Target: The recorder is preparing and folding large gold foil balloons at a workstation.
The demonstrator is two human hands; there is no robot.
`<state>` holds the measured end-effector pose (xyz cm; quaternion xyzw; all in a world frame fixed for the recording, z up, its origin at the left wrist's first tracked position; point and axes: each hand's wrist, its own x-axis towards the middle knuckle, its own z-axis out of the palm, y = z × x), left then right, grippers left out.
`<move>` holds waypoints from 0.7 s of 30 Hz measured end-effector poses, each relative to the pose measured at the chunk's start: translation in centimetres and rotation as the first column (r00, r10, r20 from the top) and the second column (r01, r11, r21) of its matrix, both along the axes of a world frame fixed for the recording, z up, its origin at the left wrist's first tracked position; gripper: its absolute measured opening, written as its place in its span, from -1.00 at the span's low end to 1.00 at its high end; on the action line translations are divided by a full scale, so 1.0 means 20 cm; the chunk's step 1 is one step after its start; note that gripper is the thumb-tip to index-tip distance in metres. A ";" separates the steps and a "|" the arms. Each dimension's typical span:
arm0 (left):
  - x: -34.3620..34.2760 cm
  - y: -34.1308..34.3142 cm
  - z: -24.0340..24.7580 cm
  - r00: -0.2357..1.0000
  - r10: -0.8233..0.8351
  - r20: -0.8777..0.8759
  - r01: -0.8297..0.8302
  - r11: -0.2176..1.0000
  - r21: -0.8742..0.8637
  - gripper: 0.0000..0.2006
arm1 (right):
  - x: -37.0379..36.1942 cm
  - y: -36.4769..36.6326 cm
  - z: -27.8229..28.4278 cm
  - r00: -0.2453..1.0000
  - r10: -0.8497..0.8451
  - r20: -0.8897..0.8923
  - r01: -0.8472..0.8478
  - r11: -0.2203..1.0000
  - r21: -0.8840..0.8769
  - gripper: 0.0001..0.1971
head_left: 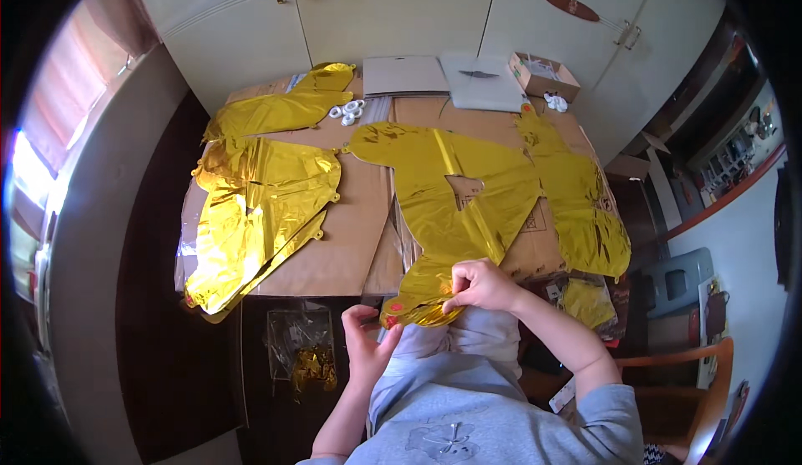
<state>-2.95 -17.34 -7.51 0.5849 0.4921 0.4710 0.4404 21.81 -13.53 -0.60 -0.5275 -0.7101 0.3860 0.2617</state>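
A flat gold foil balloon with a cut-out hole in its middle lies across the table, its near end hanging toward my lap. My right hand pinches the crinkled foil near that end between thumb and fingers. Beside the balloon's lower left corner, where a red mark shows, my left hand is held with thumb and fingers apart. Its thumb is close to the foil's edge; whether it touches I cannot tell.
More flat gold foil balloons lie at left, far left and right on the cardboard-covered table. White rolls, a silver laptop and a small box sit at the back. A wooden chair stands right.
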 end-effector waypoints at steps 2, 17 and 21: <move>0.10 -0.01 -0.02 0.919 0.158 0.360 -0.125 0.986 -0.113 -0.48 | 0.00 0.02 -0.01 0.997 0.058 -0.060 -0.061 0.998 -0.036 -0.63; 0.42 -0.10 0.01 0.661 0.126 0.740 0.294 0.864 -0.410 -0.60 | 0.03 0.01 -0.05 0.959 0.276 -0.060 -0.277 0.961 -0.020 -0.85; 0.44 -0.08 0.01 0.692 0.216 0.689 0.197 0.862 -0.467 -0.71 | -0.02 0.00 -0.05 0.983 0.184 -0.008 -0.184 0.982 0.046 -0.86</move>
